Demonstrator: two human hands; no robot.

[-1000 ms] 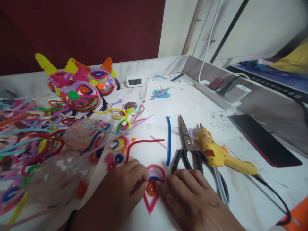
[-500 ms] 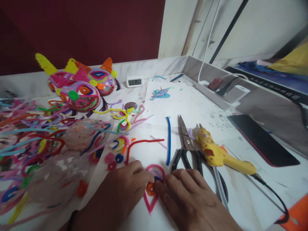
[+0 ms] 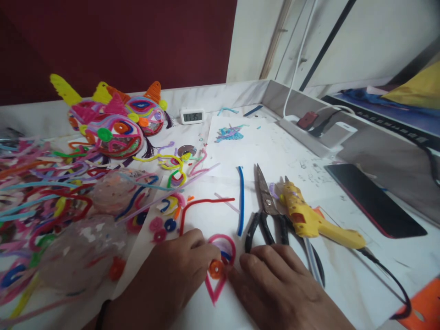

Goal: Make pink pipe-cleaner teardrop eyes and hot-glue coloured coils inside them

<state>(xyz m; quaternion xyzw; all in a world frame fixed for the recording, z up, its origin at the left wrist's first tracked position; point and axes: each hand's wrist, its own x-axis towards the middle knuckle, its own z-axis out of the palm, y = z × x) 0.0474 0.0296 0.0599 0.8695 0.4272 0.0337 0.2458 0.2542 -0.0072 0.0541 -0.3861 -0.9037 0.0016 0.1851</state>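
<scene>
A teardrop outline of pink pipe cleaner [image 3: 216, 297] lies on the white paper, its point toward me. Inside it sit an orange coil [image 3: 216, 269] and, above that, a blue and lilac arc [image 3: 225, 255]. My left hand [image 3: 182, 266] presses at the outline's left side, fingers curled together beside the coil; whether they pinch anything is hidden. My right hand [image 3: 271, 279] rests palm down at the right side, fingers spread, its thumb near the coil. Beyond the hands are a bent red pipe cleaner [image 3: 202, 201] and a straight blue one [image 3: 241, 201].
Black-handled scissors [image 3: 266, 201] and a yellow glue gun [image 3: 302, 211] lie just beyond my right hand. A phone [image 3: 374, 199] is at right. Loose pipe cleaners and clear domes [image 3: 85, 252] crowd the left; decorated masks [image 3: 118, 133] stand behind, near a clock [image 3: 191, 116].
My right hand has shifted slightly right, its thumb and fingers drawn off the arc and coil, so more of both shows. My left hand has barely moved.
</scene>
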